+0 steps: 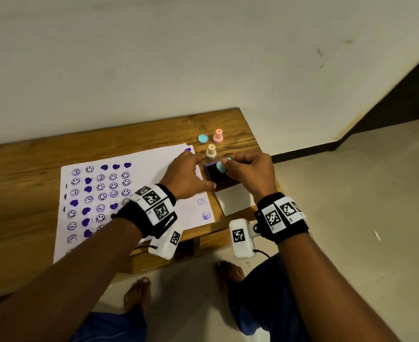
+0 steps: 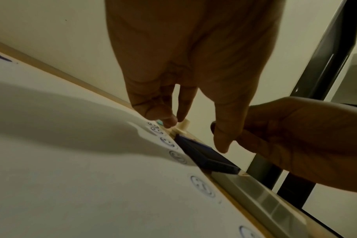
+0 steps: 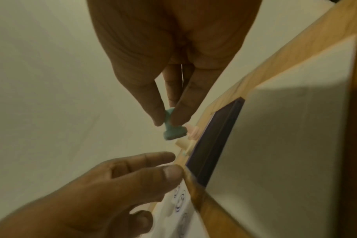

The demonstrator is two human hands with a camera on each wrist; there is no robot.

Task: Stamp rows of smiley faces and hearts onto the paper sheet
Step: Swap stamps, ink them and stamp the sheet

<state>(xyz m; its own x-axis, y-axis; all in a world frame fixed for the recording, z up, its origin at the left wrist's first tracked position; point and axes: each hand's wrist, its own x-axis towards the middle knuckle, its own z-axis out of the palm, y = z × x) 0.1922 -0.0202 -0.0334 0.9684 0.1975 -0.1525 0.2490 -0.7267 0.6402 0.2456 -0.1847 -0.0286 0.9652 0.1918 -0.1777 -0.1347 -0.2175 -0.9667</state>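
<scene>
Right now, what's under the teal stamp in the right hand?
The open ink pad lies below the teal stamp, which the right hand pinches. The stamp's face is turned away, so its design cannot be seen.

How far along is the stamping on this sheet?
Done: the left part of the paper sheet carries columns of purple smileys and hearts. In hand: the right hand pinches a teal stamp over the purple ink pad; the left hand hovers open beside it. Left: the sheet's mostly bare right part.
</scene>
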